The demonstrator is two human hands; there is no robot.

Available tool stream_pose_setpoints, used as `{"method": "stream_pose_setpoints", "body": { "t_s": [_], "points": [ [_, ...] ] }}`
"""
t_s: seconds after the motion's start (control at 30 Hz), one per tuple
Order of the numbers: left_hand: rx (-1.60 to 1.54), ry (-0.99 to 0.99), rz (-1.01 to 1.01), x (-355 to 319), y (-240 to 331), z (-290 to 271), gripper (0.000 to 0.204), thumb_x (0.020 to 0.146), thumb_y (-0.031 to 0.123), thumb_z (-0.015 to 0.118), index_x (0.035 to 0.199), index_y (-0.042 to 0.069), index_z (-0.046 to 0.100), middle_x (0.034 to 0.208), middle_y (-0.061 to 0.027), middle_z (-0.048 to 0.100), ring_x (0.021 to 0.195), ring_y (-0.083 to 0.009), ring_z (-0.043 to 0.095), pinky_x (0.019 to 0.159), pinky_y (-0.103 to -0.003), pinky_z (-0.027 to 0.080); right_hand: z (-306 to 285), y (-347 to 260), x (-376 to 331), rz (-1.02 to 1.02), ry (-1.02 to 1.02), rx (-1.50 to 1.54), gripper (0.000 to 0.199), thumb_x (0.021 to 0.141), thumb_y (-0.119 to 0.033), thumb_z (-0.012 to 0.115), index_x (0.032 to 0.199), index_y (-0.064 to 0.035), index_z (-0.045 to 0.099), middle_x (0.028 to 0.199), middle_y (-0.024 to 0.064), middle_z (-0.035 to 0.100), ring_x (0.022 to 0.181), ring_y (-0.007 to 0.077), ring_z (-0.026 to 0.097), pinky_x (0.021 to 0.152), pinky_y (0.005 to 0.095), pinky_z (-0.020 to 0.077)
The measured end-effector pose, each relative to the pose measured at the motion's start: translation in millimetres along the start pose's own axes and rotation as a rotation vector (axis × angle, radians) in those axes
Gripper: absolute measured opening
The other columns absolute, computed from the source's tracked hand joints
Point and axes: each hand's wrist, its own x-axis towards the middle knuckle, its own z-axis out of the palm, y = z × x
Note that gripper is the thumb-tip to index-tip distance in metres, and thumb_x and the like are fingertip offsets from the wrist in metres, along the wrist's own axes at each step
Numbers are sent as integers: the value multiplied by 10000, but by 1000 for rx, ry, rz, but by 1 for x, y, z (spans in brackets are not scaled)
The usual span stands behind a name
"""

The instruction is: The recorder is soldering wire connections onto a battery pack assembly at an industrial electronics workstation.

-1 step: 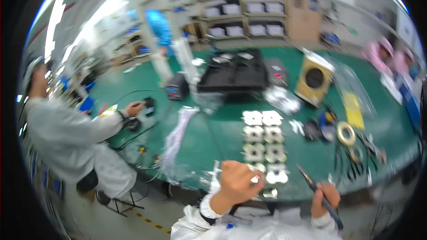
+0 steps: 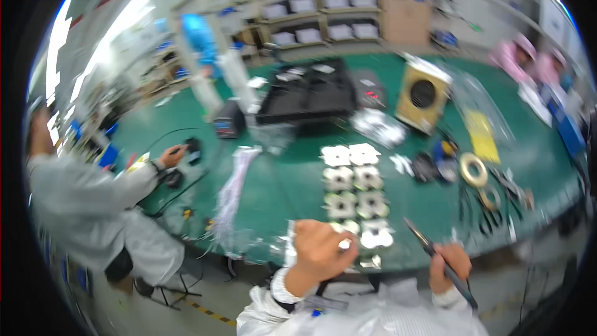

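My right hand (image 2: 450, 266) is wrapped round a soldering iron (image 2: 458, 281), whose tip points up and to the left over the table's near edge. My left hand (image 2: 323, 250) is closed beside the white parts, fingers curled. A small white bit shows at its fingertips, too blurred to name. Two columns of small white and metallic parts (image 2: 370, 203) lie just beyond and to the right of my left hand. The nearest parts are partly hidden by that hand.
A bundle of white wires (image 2: 231, 196) lies left. Behind are a black tray (image 2: 308, 96) and a tan fan box (image 2: 423, 93). Tape rolls (image 2: 474, 170) and pliers (image 2: 513, 186) lie right. A co-worker's hand (image 2: 173, 155) holds a dark tool at the green table (image 2: 286, 177).
The whole view has shifted, so the table and its things sit further left and higher. Both my hands keep much the same pose, the right still holding the soldering iron.
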Motion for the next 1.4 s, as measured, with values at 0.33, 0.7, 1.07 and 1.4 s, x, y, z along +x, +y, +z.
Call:
{"method": "stream_pose_setpoints", "body": {
  "t_s": [0.33, 0.7, 1.07, 1.4],
  "points": [
    [10, -71, 63, 10, 4, 7, 123, 652, 84, 747, 750, 128, 688, 658, 3, 459, 677, -225, 433, 717, -375, 308, 3, 1, 6, -112, 43, 219, 117, 790, -24, 726, 886, 43, 725, 553, 61, 539, 433, 192, 479, 439, 316, 358],
    [-2, -56, 89, 8, 2, 10, 99, 656, 94, 723, 728, 121, 660, 662, -3, 466, 678, -236, 444, 715, -383, 312, 7, 9, 3, -113, -21, 216, 139, 770, -3, 722, 900, 45, 732, 539, 48, 505, 419, 182, 449, 430, 321, 332],
    [-19, -71, 89, 8, 3, 14, 117, 641, 91, 732, 727, 121, 658, 662, -3, 467, 674, -230, 445, 710, -383, 308, 9, 5, 9, -89, -38, 219, 119, 774, -5, 722, 887, 34, 730, 562, 62, 548, 430, 199, 490, 433, 330, 356],
    [-45, -99, 97, 9, 2, 24, 125, 633, 89, 739, 726, 131, 668, 671, 1, 489, 677, -226, 464, 719, -383, 321, 7, 5, 10, -61, -57, 227, 101, 765, -7, 718, 859, 28, 733, 560, 61, 540, 436, 206, 489, 440, 335, 356]
  ]
}}
